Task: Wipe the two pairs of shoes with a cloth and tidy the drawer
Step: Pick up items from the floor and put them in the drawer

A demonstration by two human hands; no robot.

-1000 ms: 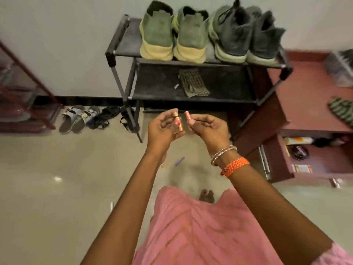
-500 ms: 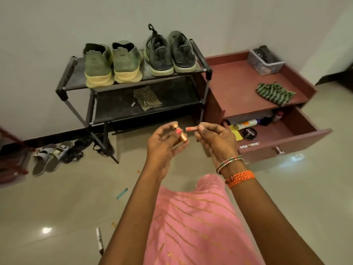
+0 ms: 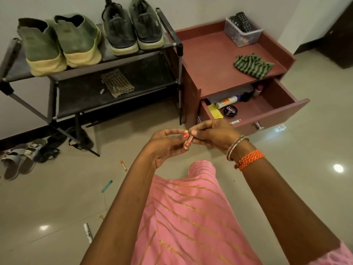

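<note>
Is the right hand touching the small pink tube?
Touching. The head view shows the right hand pinching the pink tube at its upper end, the left hand holding it too.

Green shoes point(image 3: 59, 43) and grey shoes point(image 3: 131, 29) heels-out on rack top; striped cloth point(image 3: 253, 65) on cabinet; drawer point(image 3: 275, 113) open.
</note>
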